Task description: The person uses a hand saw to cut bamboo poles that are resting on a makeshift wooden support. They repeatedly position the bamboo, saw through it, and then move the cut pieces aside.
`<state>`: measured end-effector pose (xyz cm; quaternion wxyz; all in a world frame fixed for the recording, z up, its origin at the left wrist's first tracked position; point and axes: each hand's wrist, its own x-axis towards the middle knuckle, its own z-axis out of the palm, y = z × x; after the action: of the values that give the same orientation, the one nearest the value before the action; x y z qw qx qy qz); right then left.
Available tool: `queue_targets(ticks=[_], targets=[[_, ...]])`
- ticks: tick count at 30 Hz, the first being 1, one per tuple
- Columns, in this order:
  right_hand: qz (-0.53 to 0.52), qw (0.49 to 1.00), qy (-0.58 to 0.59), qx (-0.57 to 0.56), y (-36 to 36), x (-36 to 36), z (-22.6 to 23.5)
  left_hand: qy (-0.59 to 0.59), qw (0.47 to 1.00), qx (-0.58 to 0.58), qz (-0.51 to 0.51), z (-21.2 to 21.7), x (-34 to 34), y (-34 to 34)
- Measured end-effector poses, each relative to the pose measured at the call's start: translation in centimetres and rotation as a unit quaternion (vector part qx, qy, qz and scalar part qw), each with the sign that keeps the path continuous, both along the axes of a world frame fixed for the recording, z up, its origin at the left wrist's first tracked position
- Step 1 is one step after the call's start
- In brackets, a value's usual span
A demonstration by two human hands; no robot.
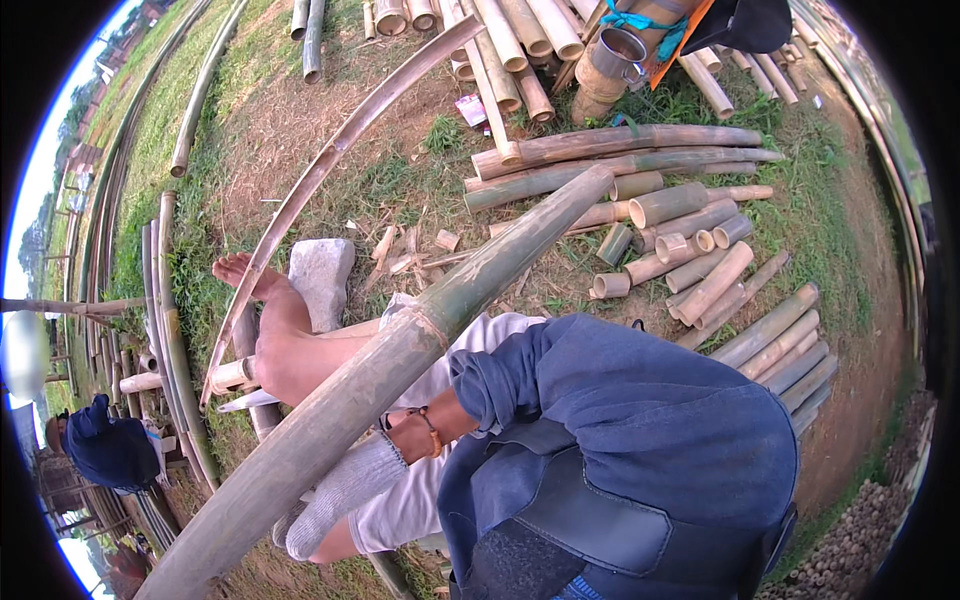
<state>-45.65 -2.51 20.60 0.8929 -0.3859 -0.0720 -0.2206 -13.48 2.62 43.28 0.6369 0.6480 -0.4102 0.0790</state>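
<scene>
A thick green-grey bamboo pole [390,365] slants across my lap, from the lower left to the upper middle. My right hand [348,490], in a grey knit glove with a bracelet at the wrist, is closed against the pole's lower side. Its fingertips are partly hidden there. My left hand cannot be made out. Beyond the pole, a pale pointed blade [250,400] shows, its other end hidden. A split bamboo strip [335,150] arches past my bare foot [255,275], which is beside a grey stone block [320,280].
Several cut bamboo pieces [670,205] and longer poles [620,145] lie to the right and far side. A metal mug [620,50] sits near a teal cloth [640,20]. Bamboo shavings [400,255] litter the grass. Another person [105,450] is bent over at the left.
</scene>
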Motion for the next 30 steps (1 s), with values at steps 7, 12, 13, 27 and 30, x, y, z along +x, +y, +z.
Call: queue_targets(ticks=[7,12,13,27,30], targets=[[-0.314,0.927,0.025,0.201,-1.5,-13.1,-5.9,0.088,0.975,0.085,-0.184,-4.8,-4.6,-4.1],[-0.548,0.781,-0.048,0.295,-6.2,-24.6,-9.1,0.067,0.847,0.319,-0.419,-14.4,-14.5,-10.6],[-0.596,0.738,-0.043,0.313,-7.3,-27.1,-10.3,-0.032,0.825,0.354,-0.439,-16.4,-16.8,-12.2],[-0.782,0.474,0.044,0.403,-15.2,-50.8,-28.8,-0.124,0.869,0.375,-0.297,-14.2,-9.7,-10.9],[-0.824,0.433,0.099,0.352,-14.4,-49.5,-29.7,-0.141,0.891,0.369,-0.223,-15.0,-6.5,-8.6]])
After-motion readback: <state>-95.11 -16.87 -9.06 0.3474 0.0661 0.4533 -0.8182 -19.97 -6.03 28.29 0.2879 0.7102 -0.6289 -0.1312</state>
